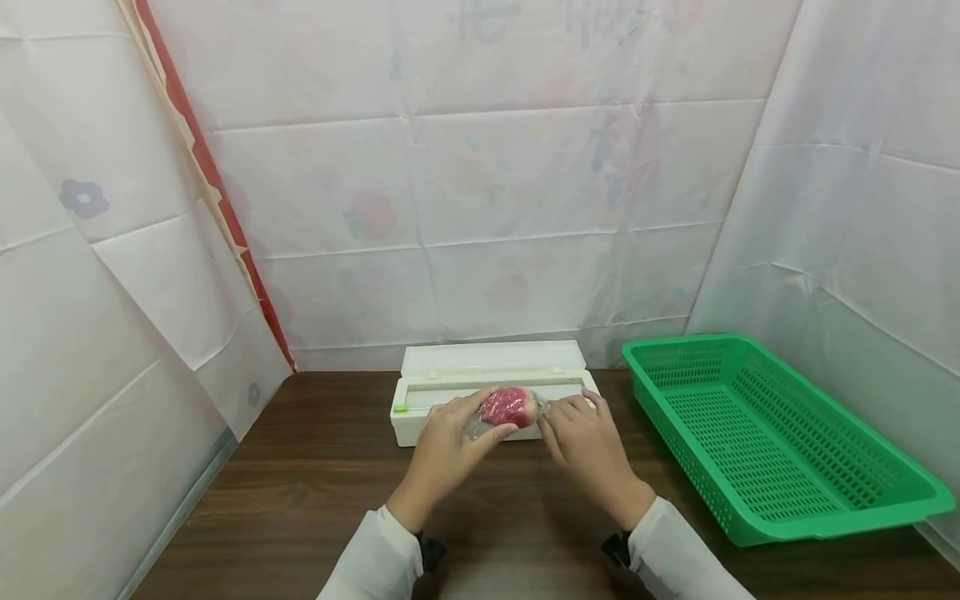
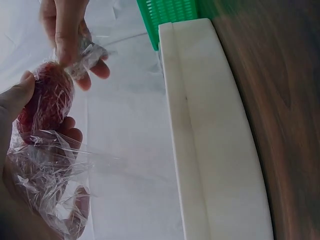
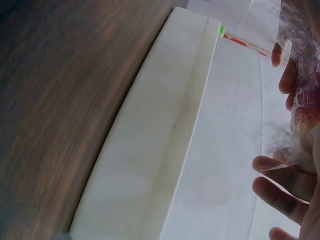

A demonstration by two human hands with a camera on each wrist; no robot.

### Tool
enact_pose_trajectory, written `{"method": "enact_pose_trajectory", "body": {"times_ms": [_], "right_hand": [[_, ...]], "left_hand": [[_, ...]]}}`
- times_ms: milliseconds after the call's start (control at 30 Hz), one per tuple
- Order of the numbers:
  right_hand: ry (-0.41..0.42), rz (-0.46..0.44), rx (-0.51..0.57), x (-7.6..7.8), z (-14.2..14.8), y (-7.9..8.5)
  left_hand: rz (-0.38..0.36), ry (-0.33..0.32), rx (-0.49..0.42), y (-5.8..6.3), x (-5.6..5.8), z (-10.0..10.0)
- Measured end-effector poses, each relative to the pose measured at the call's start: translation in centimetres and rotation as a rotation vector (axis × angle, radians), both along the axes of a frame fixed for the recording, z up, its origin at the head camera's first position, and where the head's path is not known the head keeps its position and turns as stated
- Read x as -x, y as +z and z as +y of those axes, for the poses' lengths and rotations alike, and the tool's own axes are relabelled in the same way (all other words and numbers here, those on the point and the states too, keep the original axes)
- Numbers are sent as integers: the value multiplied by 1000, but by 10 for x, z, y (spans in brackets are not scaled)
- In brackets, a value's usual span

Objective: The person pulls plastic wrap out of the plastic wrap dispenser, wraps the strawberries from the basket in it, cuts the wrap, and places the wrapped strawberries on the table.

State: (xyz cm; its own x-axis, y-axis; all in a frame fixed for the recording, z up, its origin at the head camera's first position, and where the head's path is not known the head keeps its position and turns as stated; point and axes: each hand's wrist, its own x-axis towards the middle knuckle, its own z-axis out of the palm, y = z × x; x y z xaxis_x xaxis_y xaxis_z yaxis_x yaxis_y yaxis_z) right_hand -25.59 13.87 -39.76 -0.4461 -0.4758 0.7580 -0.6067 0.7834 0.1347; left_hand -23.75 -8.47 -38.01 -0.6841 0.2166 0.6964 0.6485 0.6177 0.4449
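A red, apple-like fruit [image 1: 508,407] with a pale yellowish end is covered in clear cling film [image 2: 45,175]. My left hand [image 1: 450,443] grips the fruit from the left, thumb in front and fingers behind. Loose, crumpled film hangs about that palm in the left wrist view. On the other side my right hand [image 1: 587,446] pinches a gathered end of film beside the fruit's pale end. Both hands hold it above the front of a white cling film dispenser box [image 1: 408,430], whose lid [image 1: 491,357] is raised at the back.
To the right stands a green plastic basket [image 1: 750,450] with slotted walls. A green slider [image 1: 401,408] sits at the left end of the dispenser. White printed sheeting [image 1: 480,183] encloses the dark wooden table [image 1: 300,492] at the back and sides.
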Motion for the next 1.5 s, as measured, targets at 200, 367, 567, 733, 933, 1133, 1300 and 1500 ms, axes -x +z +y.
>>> {"method": "enact_pose_trajectory", "body": {"times_ms": [200,367,567,733,933,1133,1300,1500], "right_hand": [[4,-48,6,-2,-4,0],[59,-101,25,-3,-4,-2],[85,-82,40,0,-3,-3],[100,-92,107,1,-7,-6],[86,-108,243,0,-13,-7],[39,-198,304,-4,-18,-9],[-26,-295,301,-7,-22,-9],[54,-411,267,-4,-18,-6]], "left_hand": [[16,-29,-32,-1,1,3],[29,-42,-27,-1,1,3],[2,-12,13,-1,-1,1],[-12,-25,21,1,-1,2],[0,-46,8,2,-1,5],[-14,-57,12,0,-2,9],[-17,-56,24,0,-3,10],[-18,-56,68,3,-1,2]]}}
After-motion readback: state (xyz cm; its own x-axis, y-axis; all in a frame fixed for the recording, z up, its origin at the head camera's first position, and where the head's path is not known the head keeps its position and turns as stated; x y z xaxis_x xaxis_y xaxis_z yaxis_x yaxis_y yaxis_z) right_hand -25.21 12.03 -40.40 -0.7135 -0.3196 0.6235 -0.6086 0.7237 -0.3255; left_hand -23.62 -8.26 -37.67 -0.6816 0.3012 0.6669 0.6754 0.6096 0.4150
